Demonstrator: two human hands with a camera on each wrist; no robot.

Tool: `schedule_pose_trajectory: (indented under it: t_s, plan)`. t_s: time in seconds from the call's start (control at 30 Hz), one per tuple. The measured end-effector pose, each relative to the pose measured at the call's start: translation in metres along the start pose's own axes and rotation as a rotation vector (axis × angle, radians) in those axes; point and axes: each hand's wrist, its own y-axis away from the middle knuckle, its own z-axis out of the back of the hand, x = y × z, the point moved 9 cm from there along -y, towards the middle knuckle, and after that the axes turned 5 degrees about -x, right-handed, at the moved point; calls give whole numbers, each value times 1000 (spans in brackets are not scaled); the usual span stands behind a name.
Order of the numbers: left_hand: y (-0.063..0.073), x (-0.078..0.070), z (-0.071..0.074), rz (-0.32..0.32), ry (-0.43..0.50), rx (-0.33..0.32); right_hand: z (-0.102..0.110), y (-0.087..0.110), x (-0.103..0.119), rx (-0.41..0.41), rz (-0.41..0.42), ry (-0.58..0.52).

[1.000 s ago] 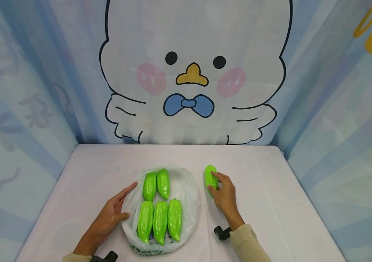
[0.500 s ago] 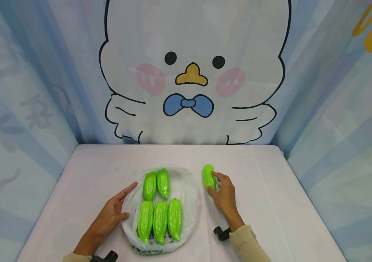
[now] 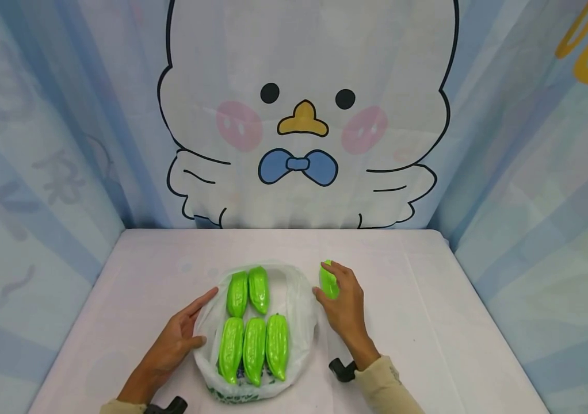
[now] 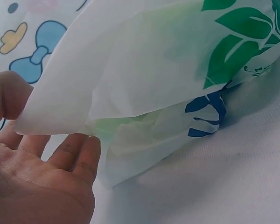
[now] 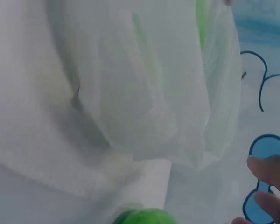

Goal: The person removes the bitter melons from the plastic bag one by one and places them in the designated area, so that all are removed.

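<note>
The white plastic bag [image 3: 301, 328] stands with its mouth open on the white-covered table [image 3: 428, 322], near the middle of the work area. It contains five ribbed green pods: two upper pods [image 3: 258, 290] side by side at the far end, and three lower pods [image 3: 255, 352] in a row at the near end. The left hand [image 3: 172, 339] is positioned at the left side of the bag. In the left wrist view, its thumb side lies above the bag edge and its other fingers, slightly bent, lie below, so that the edge is held between them. Green leaf print [image 4: 245, 51] and blue print [image 4: 207, 114] show on the bag wall. The loose green pod [image 3: 328, 285] is outside the bag, just beside its far right portion. The right hand [image 3: 344, 303] is at this pod, with thumb and index finger spread wide apart, one on either side of it; the thumb tip is near the bag rim. In the right wrist view, the visible fingers are extended and apart from the pod; thumb contact cannot be determined. A black device [image 3: 343, 370] is located at the right wrist, next to the beige sleeve [image 3: 387, 386].
</note>
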Motion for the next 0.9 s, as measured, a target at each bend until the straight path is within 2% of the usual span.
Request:
schedule_pose_trajectory:
  t_s: [0.17, 0.37, 0.6, 0.9]
  plan:
    - [0, 1, 0, 14, -1, -11, -17, 5, 13, 75, -11, -141]
    - [0, 1, -1, 5, 9, -8, -42, 14, 29, 211, 6, -223]
    - [1, 0, -1, -34, 33, 14, -69, 19, 42, 327, 31, -216]
    - [0, -1, 0, -45, 49, 25, -106, 19, 50, 487, 71, -156]
